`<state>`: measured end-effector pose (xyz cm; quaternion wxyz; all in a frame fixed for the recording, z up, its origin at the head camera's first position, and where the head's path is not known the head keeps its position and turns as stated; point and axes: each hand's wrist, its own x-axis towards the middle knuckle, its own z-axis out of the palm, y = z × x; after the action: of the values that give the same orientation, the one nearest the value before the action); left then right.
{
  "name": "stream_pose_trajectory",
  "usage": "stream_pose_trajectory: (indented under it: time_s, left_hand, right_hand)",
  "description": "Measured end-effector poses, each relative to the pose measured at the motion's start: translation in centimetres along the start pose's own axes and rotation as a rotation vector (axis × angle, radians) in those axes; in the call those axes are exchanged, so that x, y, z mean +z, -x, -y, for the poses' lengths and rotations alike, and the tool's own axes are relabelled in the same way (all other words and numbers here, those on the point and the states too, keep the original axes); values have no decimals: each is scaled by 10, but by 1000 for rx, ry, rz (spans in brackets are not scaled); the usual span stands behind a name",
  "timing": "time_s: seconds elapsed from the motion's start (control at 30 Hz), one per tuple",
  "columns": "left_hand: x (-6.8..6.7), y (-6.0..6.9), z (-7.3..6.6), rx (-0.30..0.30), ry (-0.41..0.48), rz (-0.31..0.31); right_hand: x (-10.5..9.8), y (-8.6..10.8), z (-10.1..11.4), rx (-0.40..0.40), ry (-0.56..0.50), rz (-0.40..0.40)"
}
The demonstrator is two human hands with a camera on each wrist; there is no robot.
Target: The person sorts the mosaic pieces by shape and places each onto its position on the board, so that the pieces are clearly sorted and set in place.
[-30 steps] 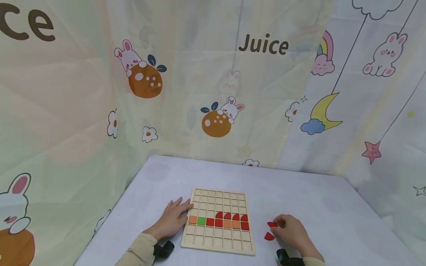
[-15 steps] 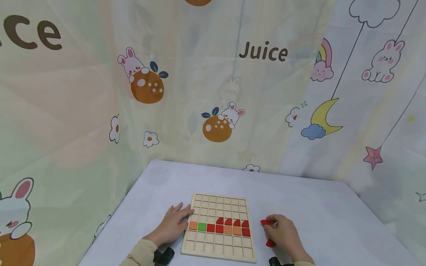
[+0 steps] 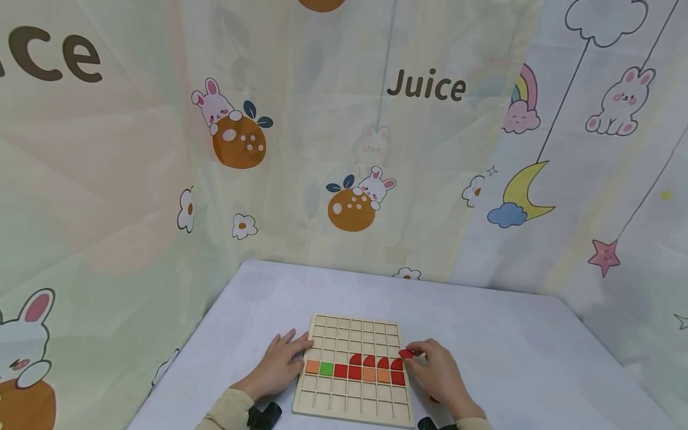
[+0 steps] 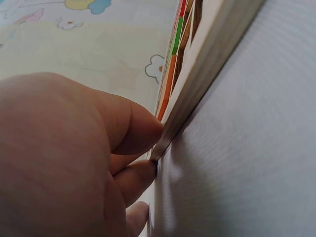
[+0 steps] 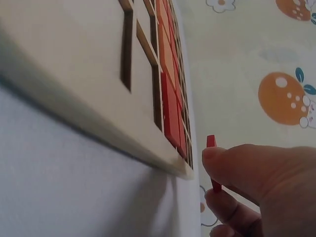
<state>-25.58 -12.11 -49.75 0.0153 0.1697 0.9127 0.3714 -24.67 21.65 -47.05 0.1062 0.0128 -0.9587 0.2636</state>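
Note:
A wooden grid board [image 3: 353,407] lies on the white table. Across its middle runs a row of orange, green and red square tiles [image 3: 340,371], with several red quarter-circle tiles [image 3: 369,361] in the row behind. At the board's left edge rests my left hand [image 3: 275,366], thumb and fingertips touching the side, fingers spread. My right hand [image 3: 438,371] pinches a red tile [image 3: 406,354] between thumb and fingers, over the right edge; the right wrist view shows this tile [image 5: 211,141] edge-on, apart from the board. Another red tile [image 3: 433,399] is mostly hidden by the right hand.
White cloth covers the table [image 3: 484,322]. Printed curtains [image 3: 290,119] with rabbits and oranges hang behind it and at the left. Dark wrist devices [image 3: 264,416] sit by both sleeves.
My right hand has lifted a red tile from the table right of the board and carried it left to the board's right edge. The left hand stays at the board. The head view has tilted slightly up.

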Motion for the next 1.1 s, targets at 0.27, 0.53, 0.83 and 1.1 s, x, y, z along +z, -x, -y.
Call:
stream_pose_trajectory:
  time_s: [0.27,0.53,0.83,1.1]
  left_hand:
    - [1,1,-1,-15,1,-1]
    - [0,2,-2,-11,8,-7]
    - [-1,0,-2,-11,10,0]
    - [-1,-1,-1,-18,0,2]
  right_hand:
    - [14,-1,18,-133,-20,13]
    - [20,-1,36,-244,-19,15]
    - [31,-4,51,-324,-12,74]
    - [39,-3,62,-358,-10,86]
